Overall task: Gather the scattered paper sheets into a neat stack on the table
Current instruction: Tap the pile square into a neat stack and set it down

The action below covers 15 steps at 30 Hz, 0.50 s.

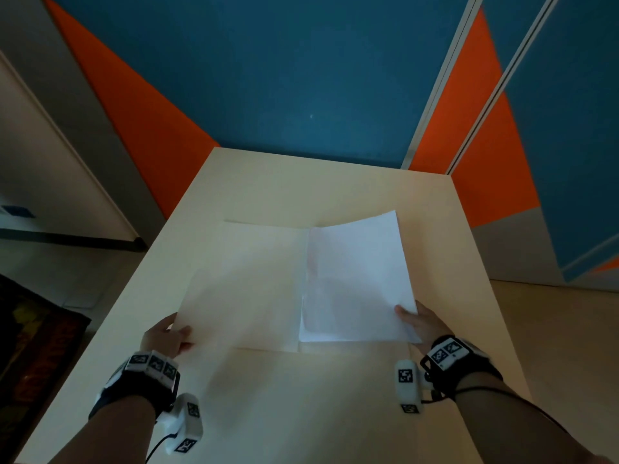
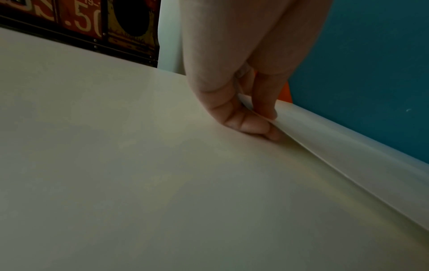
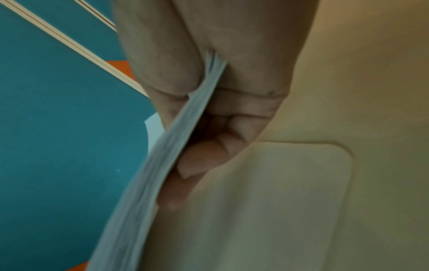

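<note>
White paper sheets lie across the middle of the cream table [image 1: 301,396]. My left hand [image 1: 170,334] pinches the near left corner of a single sheet [image 1: 241,296], thumb on top; the left wrist view shows that sheet's edge [image 2: 325,146] lifted off the table between my fingers [image 2: 255,126]. My right hand [image 1: 418,321] grips a bundle of several sheets [image 1: 358,279] by its near right corner, raised and bowed. In the right wrist view the bundle's edge [image 3: 162,155] runs between thumb and curled fingers [image 3: 209,152]. Another sheet [image 1: 261,242] lies flat underneath, further back.
The table's far edge meets a blue and orange wall [image 1: 284,78]. To the left, below the table's edge, stands a dark box with red lettering [image 1: 33,346]. Bare tabletop stretches between my forearms.
</note>
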{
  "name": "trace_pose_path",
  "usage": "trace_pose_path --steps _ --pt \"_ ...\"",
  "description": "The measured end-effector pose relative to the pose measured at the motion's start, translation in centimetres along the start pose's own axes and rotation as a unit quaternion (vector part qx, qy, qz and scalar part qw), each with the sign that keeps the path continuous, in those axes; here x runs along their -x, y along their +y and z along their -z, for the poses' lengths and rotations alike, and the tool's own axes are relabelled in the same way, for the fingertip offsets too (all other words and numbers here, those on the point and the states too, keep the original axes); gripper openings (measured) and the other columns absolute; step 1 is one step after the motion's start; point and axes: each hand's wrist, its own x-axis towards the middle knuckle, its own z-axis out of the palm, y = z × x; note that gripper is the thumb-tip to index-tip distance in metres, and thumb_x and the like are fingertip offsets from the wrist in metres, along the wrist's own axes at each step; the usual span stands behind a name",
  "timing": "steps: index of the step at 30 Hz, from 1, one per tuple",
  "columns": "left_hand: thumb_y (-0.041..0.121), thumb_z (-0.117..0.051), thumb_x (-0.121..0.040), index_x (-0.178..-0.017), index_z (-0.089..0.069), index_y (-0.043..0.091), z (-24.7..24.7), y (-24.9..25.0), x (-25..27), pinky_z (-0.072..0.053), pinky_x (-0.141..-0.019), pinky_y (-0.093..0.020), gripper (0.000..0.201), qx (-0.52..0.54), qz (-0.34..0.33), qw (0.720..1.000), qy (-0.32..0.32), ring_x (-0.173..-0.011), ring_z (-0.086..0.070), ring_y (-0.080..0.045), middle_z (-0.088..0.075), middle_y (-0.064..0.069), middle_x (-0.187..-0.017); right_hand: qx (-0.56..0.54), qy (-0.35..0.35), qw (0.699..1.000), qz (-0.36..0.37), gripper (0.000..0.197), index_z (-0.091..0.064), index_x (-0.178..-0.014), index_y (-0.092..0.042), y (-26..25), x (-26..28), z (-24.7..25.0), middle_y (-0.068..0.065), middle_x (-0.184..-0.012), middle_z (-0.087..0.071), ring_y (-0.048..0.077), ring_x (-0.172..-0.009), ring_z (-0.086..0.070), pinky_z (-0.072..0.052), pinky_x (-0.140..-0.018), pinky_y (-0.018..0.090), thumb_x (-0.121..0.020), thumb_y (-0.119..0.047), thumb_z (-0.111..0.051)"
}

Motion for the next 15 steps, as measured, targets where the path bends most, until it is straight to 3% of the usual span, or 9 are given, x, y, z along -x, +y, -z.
trace_pose_path --steps 1,2,5,8,12,15 --pt "-0.004 -0.055 -0.087 -0.133 -0.049 0.001 0.1 0.1 0.1 -0.040 -0.028 -0.010 0.047 0.000 0.008 1.000 0.000 -0.022 -0.052 -0.004 -0.070 -0.015 -0.058 0.007 0.003 1.000 -0.005 0.114 -0.058 -0.114 -0.018 0.3 -0.2 0.1 0.013 -0.120 -0.064 0.035 -0.111 -0.060 -0.043 -0.101 0.056 -0.014 -0.065 -0.084" --pt "-0.003 -0.056 -0.087 -0.133 -0.050 0.001 0.1 0.2 0.1 -0.039 -0.028 -0.010 0.047 -0.001 0.011 1.000 0.000 -0.023 -0.052 -0.004 -0.067 -0.009 -0.052 0.012 0.006 1.000 -0.011 0.116 -0.058 -0.116 -0.017 0.6 -0.5 0.2 0.013 -0.121 -0.063 0.035 -0.111 -0.060 -0.043 -0.101 0.056 -0.014 -0.066 -0.084" --pt "-0.006 -0.054 -0.087 -0.132 -0.049 0.000 -0.3 0.4 0.5 -0.038 -0.027 -0.010 0.046 0.009 0.005 1.000 0.002 -0.021 -0.051 -0.004 -0.060 -0.014 -0.070 0.039 0.004 0.999 -0.020 0.111 -0.059 -0.115 -0.023 2.3 -2.1 1.0 0.011 -0.124 -0.063 0.033 -0.112 -0.060 -0.043 -0.102 0.055 -0.017 -0.071 -0.081" --pt "-0.006 -0.054 -0.087 -0.132 -0.049 -0.001 -0.5 0.5 0.6 -0.039 -0.027 -0.010 0.046 0.021 0.009 1.000 0.009 -0.021 -0.051 -0.004 -0.057 -0.008 -0.068 0.074 0.011 0.997 -0.026 0.100 -0.060 -0.112 -0.027 3.6 -3.0 1.6 0.009 -0.124 -0.063 0.032 -0.114 -0.059 -0.042 -0.104 0.053 -0.025 -0.074 -0.077" --pt "-0.006 -0.054 -0.087 -0.133 -0.048 -0.001 -0.4 0.5 0.7 -0.039 -0.027 -0.010 0.046 0.033 0.013 0.999 0.012 -0.021 -0.050 -0.004 -0.056 -0.009 -0.069 0.141 0.037 0.989 -0.031 0.057 -0.058 -0.120 -0.014 1.6 -1.6 0.1 0.011 -0.125 -0.062 0.033 -0.113 -0.058 -0.044 -0.102 0.046 -0.071 -0.036 -0.076" --pt "-0.005 -0.054 -0.087 -0.134 -0.047 -0.001 -0.5 0.8 1.3 -0.040 -0.028 -0.010 0.047 0.029 0.007 0.999 0.018 -0.021 -0.050 -0.003 -0.059 -0.020 -0.083 0.225 0.073 0.971 -0.025 0.048 -0.050 -0.126 -0.001 1.0 -1.7 -0.4 0.014 -0.123 -0.060 0.033 -0.114 -0.057 -0.044 -0.090 0.033 -0.084 -0.015 -0.067"
